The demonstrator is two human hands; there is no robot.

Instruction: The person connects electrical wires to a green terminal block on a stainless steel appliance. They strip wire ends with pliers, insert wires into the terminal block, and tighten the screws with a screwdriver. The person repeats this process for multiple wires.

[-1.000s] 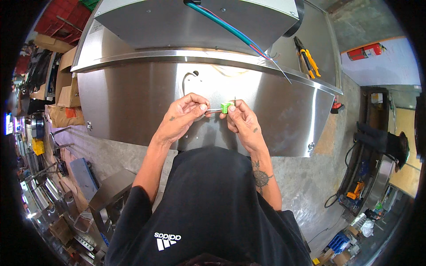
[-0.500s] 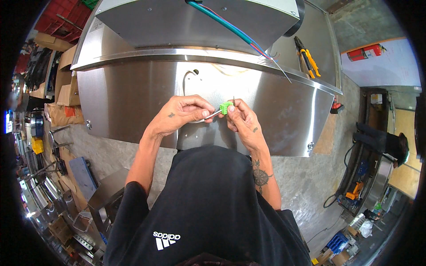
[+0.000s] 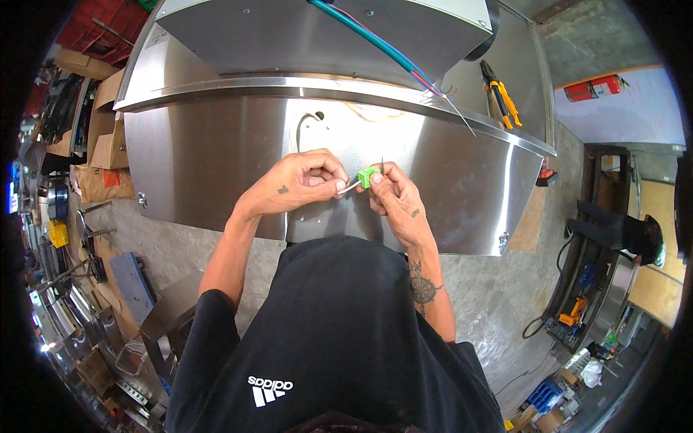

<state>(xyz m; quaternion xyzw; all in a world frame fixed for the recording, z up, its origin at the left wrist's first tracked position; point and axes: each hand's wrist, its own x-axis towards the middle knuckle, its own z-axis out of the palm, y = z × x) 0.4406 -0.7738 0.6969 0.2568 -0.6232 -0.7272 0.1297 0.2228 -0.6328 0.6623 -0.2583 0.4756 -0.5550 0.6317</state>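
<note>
My left hand [image 3: 307, 180] is closed, thumb and fingertips pinching a pale wire [image 3: 351, 186] whose end meets a small green terminal block [image 3: 368, 177]. That block is gripped between the thumb and fingers of my right hand [image 3: 397, 193]. A thin dark tip [image 3: 382, 163] sticks up beside the right index finger; its kind is too small to tell. Both hands are held over the stainless steel panel [image 3: 209, 159]. From a hole [image 3: 320, 116] in it, a pale cable [image 3: 299, 130] runs down behind my left hand. Whether the wire sits inside the block cannot be made out.
Beyond the panel's raised edge stands a grey metal housing [image 3: 325, 43] with a green sheathed cable [image 3: 368, 42] ending in loose wires. Yellow-handled pliers [image 3: 499, 95] lie at the far right. A person's leg [image 3: 613, 229] shows farther right, and cardboard boxes [image 3: 108, 151] stand at left.
My left fingers have shifted slightly along the wire and closed up. The right hand and the green terminal block have hardly moved. At far right, the other person's foot has moved.
</note>
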